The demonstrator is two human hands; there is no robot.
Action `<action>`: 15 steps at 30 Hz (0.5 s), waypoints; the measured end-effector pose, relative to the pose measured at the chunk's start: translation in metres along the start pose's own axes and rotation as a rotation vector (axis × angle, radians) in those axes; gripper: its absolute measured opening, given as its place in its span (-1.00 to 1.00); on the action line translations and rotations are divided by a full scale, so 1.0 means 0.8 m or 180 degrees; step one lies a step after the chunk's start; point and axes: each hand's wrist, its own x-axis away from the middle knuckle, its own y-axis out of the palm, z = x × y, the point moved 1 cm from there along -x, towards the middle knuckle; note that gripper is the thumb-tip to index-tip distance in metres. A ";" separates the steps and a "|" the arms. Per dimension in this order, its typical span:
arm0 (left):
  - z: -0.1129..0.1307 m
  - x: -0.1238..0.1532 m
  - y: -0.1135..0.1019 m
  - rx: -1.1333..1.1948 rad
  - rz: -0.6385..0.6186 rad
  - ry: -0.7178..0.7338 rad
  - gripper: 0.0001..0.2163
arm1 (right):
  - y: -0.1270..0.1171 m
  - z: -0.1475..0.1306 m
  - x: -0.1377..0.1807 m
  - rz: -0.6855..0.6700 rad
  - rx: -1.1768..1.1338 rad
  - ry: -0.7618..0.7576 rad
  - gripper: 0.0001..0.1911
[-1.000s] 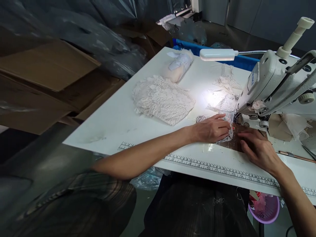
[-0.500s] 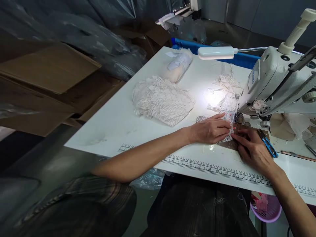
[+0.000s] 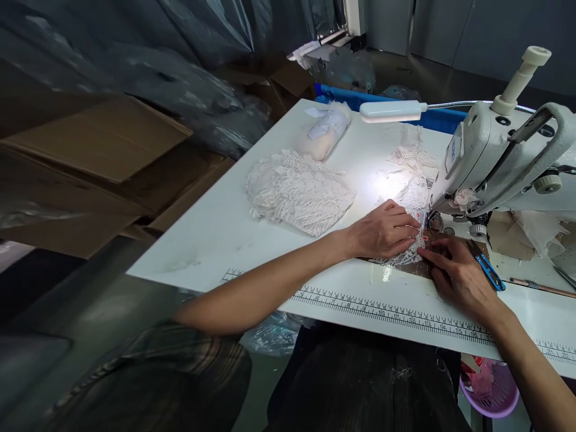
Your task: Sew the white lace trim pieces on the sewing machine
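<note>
My left hand (image 3: 385,230) lies flat with its fingers stretched out on a white lace piece (image 3: 405,255), pressing it toward the presser foot (image 3: 428,221) of the white sewing machine (image 3: 490,162). My right hand (image 3: 459,275) rests beside it on the brown pad, fingertips pinching the lace edge. Blue thread snips (image 3: 485,264) stick out from under this hand. The lamp (image 3: 391,109) lights the lace behind the needle.
A pile of white lace pieces (image 3: 299,189) and a wrapped cream roll (image 3: 321,132) lie on the white table (image 3: 225,228). A printed ruler (image 3: 396,312) runs along the front edge. Cardboard boxes (image 3: 90,156) stand left. A purple basket (image 3: 492,390) hangs below right.
Both hands have slid the lace a little closer to the presser foot. The blue snips came into view under my right hand. The camera view shifted slightly.
</note>
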 end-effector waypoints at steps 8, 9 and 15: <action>-0.002 0.006 0.010 -0.0380 -0.0068 0.0272 -0.72 | -0.001 -0.004 0.002 0.0029 0.0090 -0.0017 -0.60; -0.002 0.006 0.009 -0.0401 -0.0092 0.0286 -0.72 | -0.001 -0.004 0.002 0.0034 0.0101 -0.0030 -0.60; 0.005 0.003 0.003 -0.0583 -0.0396 0.0254 -0.71 | 0.001 -0.005 0.002 0.0017 0.0183 -0.0011 -0.60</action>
